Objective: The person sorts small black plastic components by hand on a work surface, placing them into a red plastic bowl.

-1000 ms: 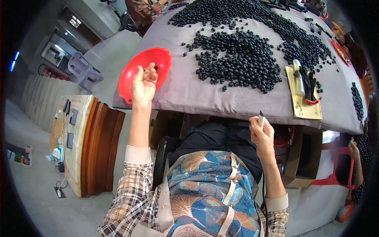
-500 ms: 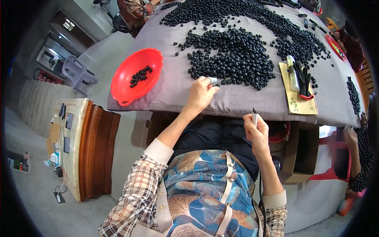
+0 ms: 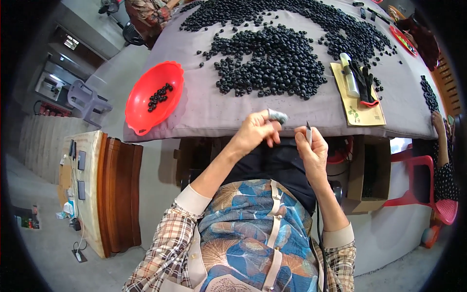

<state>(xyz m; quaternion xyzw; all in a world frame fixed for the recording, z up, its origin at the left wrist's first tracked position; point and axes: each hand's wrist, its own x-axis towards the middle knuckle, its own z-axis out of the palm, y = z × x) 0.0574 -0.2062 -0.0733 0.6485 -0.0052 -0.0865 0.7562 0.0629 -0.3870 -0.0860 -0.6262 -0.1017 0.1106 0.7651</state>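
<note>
My left hand [image 3: 255, 130] is just off the near edge of the cloth-covered table [image 3: 204, 114], fingers bent toward the thumb. A grey-white wrap [image 3: 278, 116] covers one fingertip. Whatever lies in its grasp is hidden. Close by on the right, my right hand [image 3: 314, 148] grips a small knife [image 3: 308, 132], its dark pointed blade upward. Ahead of both hands spreads a pile of small round black parts [image 3: 272, 63], several showing a hole. A red scalloped bowl [image 3: 138, 107] at the left holds several of the same parts.
Right of the pile lie a yellow-brown packet [image 3: 360, 114], a pale tube [image 3: 351, 80] and a black glove [image 3: 364, 85]. A larger heap [image 3: 335, 24] covers the far side. Other people sit at the far left and right edges. An open cardboard box [image 3: 365, 204] stands below the table.
My left hand has drawn back from the pile's near edge toward my right hand. The knife stays in my right hand, which has shifted slightly. The view has shifted a little.
</note>
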